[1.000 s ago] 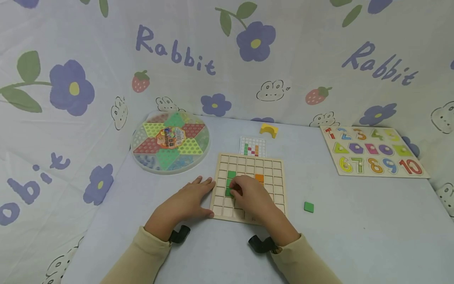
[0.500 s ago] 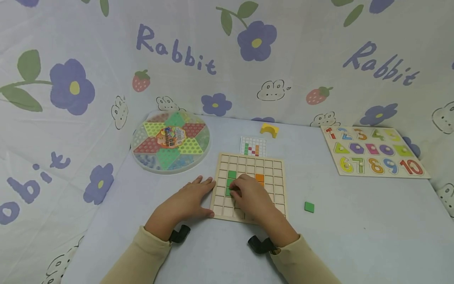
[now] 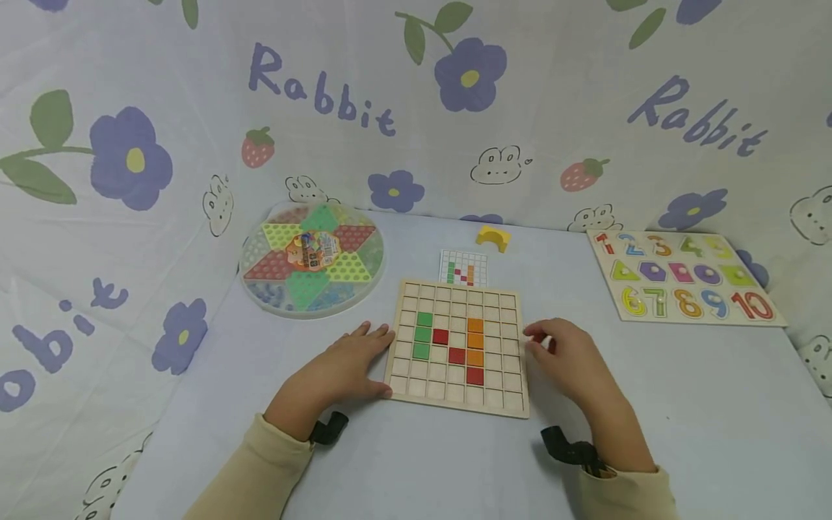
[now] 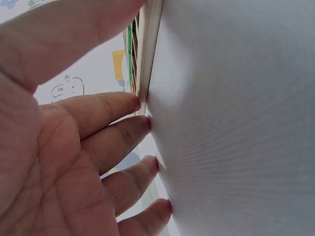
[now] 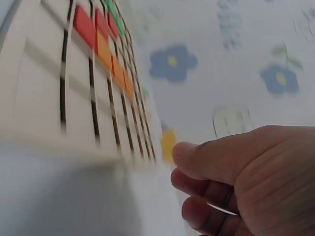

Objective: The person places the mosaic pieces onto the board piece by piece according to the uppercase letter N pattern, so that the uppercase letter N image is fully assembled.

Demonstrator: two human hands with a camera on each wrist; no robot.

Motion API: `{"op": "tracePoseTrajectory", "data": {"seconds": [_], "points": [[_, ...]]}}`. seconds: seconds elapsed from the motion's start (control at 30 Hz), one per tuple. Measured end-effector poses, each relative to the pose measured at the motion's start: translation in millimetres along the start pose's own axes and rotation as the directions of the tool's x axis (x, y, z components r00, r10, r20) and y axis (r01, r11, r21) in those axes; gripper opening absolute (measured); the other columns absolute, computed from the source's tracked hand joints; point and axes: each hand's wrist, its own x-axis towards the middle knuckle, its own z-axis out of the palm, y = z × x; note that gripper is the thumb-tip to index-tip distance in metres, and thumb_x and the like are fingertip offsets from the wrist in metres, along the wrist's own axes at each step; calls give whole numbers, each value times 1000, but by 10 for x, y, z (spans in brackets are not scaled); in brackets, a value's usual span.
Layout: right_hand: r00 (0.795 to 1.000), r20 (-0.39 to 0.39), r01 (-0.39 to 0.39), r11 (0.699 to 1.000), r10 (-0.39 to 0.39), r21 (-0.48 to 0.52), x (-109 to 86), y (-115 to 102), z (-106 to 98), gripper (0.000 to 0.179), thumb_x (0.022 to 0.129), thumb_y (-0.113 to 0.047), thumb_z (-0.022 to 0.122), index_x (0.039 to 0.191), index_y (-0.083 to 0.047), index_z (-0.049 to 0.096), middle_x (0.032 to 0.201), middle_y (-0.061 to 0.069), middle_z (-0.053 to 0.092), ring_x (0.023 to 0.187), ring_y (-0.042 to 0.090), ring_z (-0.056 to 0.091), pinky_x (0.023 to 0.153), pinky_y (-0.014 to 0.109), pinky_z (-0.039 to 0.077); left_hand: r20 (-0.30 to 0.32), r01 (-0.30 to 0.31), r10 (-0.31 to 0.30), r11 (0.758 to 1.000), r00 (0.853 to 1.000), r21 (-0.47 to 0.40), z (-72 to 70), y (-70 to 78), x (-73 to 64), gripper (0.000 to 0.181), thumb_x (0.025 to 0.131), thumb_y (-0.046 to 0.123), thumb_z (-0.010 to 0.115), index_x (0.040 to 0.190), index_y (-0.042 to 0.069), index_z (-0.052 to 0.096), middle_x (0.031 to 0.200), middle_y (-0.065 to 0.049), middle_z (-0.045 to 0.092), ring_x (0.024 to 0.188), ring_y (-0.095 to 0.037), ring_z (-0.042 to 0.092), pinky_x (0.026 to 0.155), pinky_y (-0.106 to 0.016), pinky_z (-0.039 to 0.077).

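Note:
A square wooden grid board [image 3: 484, 404] lies flat on the table. It carries a column of green tiles [image 3: 422, 335], red tiles [image 3: 457, 356] set on a diagonal and a column of orange tiles [image 3: 476, 341]. My left hand [image 3: 344, 365] rests at the board's left side, its spread fingers touching the edge; in the left wrist view the fingertips meet the board rim [image 4: 150, 49] and table. Just off the board's right edge is my right hand [image 3: 572, 361], fingers loosely bent. In the right wrist view nothing shows between thumb and fingertips [image 5: 183, 151].
Behind the board lies a printed pattern card [image 3: 464, 269] with a yellow arch block [image 3: 494, 238] beyond it. A round Chinese checkers board [image 3: 312, 260] is at the back left, a wooden number puzzle [image 3: 685, 278] at the right. Patterned cloth hangs behind.
My right hand has left the board's middle and moved right, uncovering the red tiles. The loose green tile right of the board is now out of sight. My left hand has stayed put.

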Motion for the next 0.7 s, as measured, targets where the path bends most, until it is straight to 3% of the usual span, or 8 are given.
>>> {"op": "tracePoseTrajectory", "data": {"seconds": [0.17, 0.27, 0.53, 0.7], "points": [[995, 37, -93, 996, 93, -6, -244, 502, -188, 31, 104, -18, 73, 131, -3, 74, 112, 13, 67, 89, 24, 57, 63, 32, 49, 5, -7, 7, 1000, 1000, 9, 0, -6, 5, 94, 94, 30, 89, 170, 9, 38, 180, -8, 31, 170, -37, 16, 138, -58, 20], [993, 71, -89, 996, 90, -11, -326, 671, -208, 35, 101, -19, 78, 131, -4, 74, 112, 12, 66, 90, 23, 56, 65, 31, 47, 7, -3, 3, 1000, 1000, 13, -2, -5, 9, 95, 93, 31, 90, 170, 9, 39, 180, -8, 31, 170, -37, 16, 138, -58, 20], [998, 53, -28, 1000, 29, -8, -353, 747, -133, 31, 96, -15, 83, 125, -6, 77, 107, 10, 66, 87, 21, 52, 67, 31, 43, -2, -6, 6, 1000, 1000, 28, 10, -14, 17, 95, 92, 32, 90, 170, 10, 39, 179, -8, 33, 170, -38, 18, 138, -58, 21], [998, 45, -33, 999, 32, 4, -354, 764, -124, 29, 96, -14, 83, 123, -4, 77, 108, 10, 66, 88, 21, 52, 67, 30, 43, -2, -9, 9, 1000, 1000, 14, 6, -4, 6, 95, 93, 31, 90, 170, 9, 39, 179, -9, 32, 170, -38, 17, 138, -58, 20]]}}
